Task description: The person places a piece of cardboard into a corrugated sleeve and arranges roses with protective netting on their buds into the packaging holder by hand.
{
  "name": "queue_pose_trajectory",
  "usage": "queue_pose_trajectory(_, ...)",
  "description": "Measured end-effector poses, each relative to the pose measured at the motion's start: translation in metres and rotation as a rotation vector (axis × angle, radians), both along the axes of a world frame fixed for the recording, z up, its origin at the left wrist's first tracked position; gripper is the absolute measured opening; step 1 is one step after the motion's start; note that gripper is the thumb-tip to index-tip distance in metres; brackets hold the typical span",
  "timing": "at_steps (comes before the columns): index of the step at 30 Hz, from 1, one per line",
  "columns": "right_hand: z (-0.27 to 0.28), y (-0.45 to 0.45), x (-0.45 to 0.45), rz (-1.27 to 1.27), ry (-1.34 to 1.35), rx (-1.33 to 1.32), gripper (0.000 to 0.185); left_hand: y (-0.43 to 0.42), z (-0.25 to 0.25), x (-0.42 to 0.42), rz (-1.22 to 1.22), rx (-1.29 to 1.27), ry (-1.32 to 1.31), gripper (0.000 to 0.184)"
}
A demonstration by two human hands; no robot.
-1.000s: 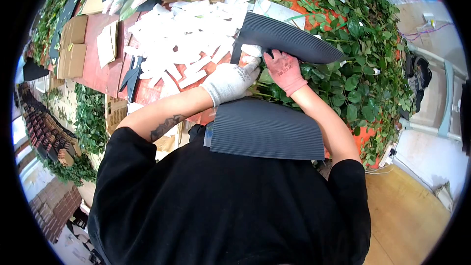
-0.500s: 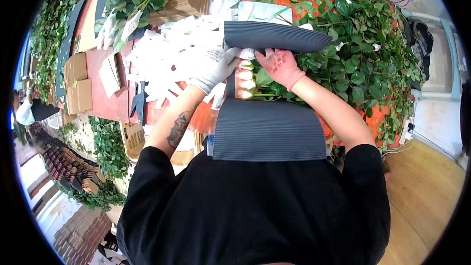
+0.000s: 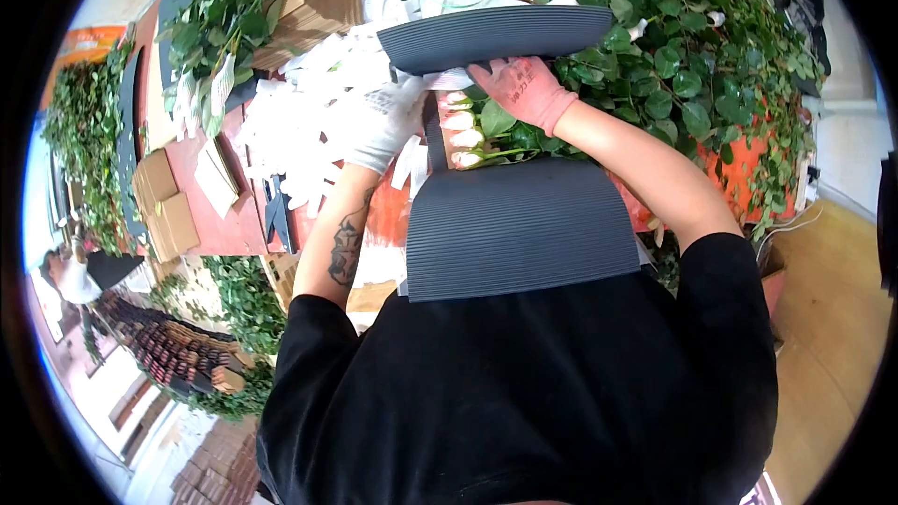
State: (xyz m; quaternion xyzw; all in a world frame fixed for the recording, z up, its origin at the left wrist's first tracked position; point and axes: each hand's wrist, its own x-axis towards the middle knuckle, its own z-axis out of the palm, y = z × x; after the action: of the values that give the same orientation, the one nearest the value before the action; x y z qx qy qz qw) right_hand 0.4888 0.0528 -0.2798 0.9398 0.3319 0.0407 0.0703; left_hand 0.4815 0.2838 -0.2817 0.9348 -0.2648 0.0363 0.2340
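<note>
A dark ribbed sheet (image 3: 524, 229) lies toward me, and another ribbed flap (image 3: 505, 36) rises at the far side. Between them several pale pink roses (image 3: 465, 138) lie in a row, heads to the left and leafy stems to the right. My right hand (image 3: 526, 92), in a pink glove, is closed just under the far flap, at a rose with a whitish wrap round its head (image 3: 449, 80). The stem in its grip is mostly hidden. My left hand (image 3: 385, 122), white-gloved, is left of the rose heads above white paper strips; its fingers are blurred.
White paper strips (image 3: 290, 122) spread across the red table (image 3: 229, 220) at left. Leafy rose stems (image 3: 687, 84) cover the right side. A cardboard stack (image 3: 323, 5) with netted roses (image 3: 221, 84) stands at back left. Folded brown cardboard (image 3: 166, 210) lies farther left.
My left hand has drawn away from the wrapped rose head, leftward. My right hand stays by the rose under the far flap. The whole view has shifted and turned slightly.
</note>
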Motion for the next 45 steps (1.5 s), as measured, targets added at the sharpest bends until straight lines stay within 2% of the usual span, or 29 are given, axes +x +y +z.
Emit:
queue_pose_trajectory(1, 0.001, 0.001, 0.0, -0.024, 0.091, 0.021, 0.036, 0.008, 0.0, 0.0, 0.002, 0.021, 0.005, 0.015)
queue_pose_trajectory(7, -0.006, -0.002, 0.0, 0.012, 0.03, 0.04, 0.035, 0.01, 0.015, 0.0, -0.001, 0.164, 0.119, 0.017)
queue_pose_trajectory(9, -0.005, -0.003, 0.001, 0.004, 0.049, 0.074, 0.035, 0.009, 0.008, -0.001, 0.002, -0.016, -0.051, 0.016)
queue_pose_trajectory(10, -0.005, -0.003, 0.001, 0.03, 0.008, 0.109, 0.031, 0.009, 0.005, -0.002, -0.005, -0.008, -0.054, 0.016)
queue_pose_trajectory(12, -0.005, -0.004, 0.001, 0.057, -0.037, 0.141, 0.026, -0.001, 0.017, -0.004, 0.218, 0.048, 0.269, 0.022)
queue_pose_trajectory(14, -0.009, -0.005, 0.001, 0.074, -0.031, 0.154, 0.027, -0.001, 0.003, -0.003, 0.146, 0.026, 0.235, 0.025)
queue_pose_trajectory(17, -0.016, -0.008, 0.004, 0.099, -0.121, 0.201, 0.029, -0.006, -0.016, 0.0, 0.102, -0.009, -0.009, 0.024)
queue_pose_trajectory(21, -0.019, -0.008, 0.002, 0.055, -0.054, 0.184, 0.031, -0.008, -0.024, 0.001, 0.14, 0.021, -0.022, 0.02)
queue_pose_trajectory(24, -0.017, -0.009, 0.002, 0.049, -0.106, 0.184, 0.032, -0.009, -0.015, 0.001, 0.147, 0.059, 0.011, 0.017)
queue_pose_trajectory(26, -0.015, -0.009, 0.003, 0.07, -0.112, 0.176, 0.031, -0.005, -0.01, 0.0, 0.108, -0.006, -0.014, 0.018)
queue_pose_trajectory(30, -0.019, -0.008, 0.004, 0.05, -0.075, 0.178, 0.032, 0.012, -0.002, 0.001, 0.054, 0.03, -0.076, 0.016)
queue_pose_trajectory(32, -0.018, -0.007, 0.003, 0.034, -0.06, 0.179, 0.031, 0.019, 0.012, -0.004, 0.125, 0.337, -0.061, 0.012)
queue_pose_trajectory(34, -0.023, -0.009, 0.003, 0.05, -0.095, 0.194, 0.031, 0.072, -0.003, 0.007, 0.219, 0.206, -0.082, 0.011)
queue_pose_trajectory(36, -0.024, -0.009, 0.004, 0.082, -0.131, 0.211, 0.031, 0.091, 0.03, 0.002, 0.308, 0.186, -0.075, 0.014)
queue_pose_trajectory(37, -0.024, -0.009, 0.005, 0.078, -0.092, 0.202, 0.032, 0.09, 0.048, -0.004, 0.39, 0.371, 0.099, 0.02)
queue_pose_trajectory(38, -0.024, -0.007, 0.007, 0.086, -0.053, 0.191, 0.033, 0.089, 0.062, -0.011, 0.415, 0.375, 0.101, 0.02)
queue_pose_trajectory(40, -0.018, -0.007, 0.005, 0.125, -0.047, 0.159, 0.036, 0.082, 0.083, -0.02, 0.372, 0.464, 0.282, 0.025)
queue_pose_trajectory(42, -0.017, -0.008, 0.001, 0.041, -0.042, 0.125, 0.038, 0.057, 0.094, -0.03, 0.114, 0.058, 0.205, 0.025)
queue_pose_trajectory(43, -0.025, -0.011, 0.004, 0.077, -0.082, 0.163, 0.038, 0.044, 0.089, -0.036, -0.015, -0.088, 0.138, 0.028)
queue_pose_trajectory(44, -0.026, -0.012, 0.005, 0.119, -0.082, 0.145, 0.038, 0.019, 0.102, -0.041, -0.109, -0.102, 0.169, 0.028)
queue_pose_trajectory(45, -0.024, -0.014, 0.005, 0.136, -0.11, 0.139, 0.037, 0.009, 0.065, -0.04, -0.214, -0.159, 0.048, 0.03)
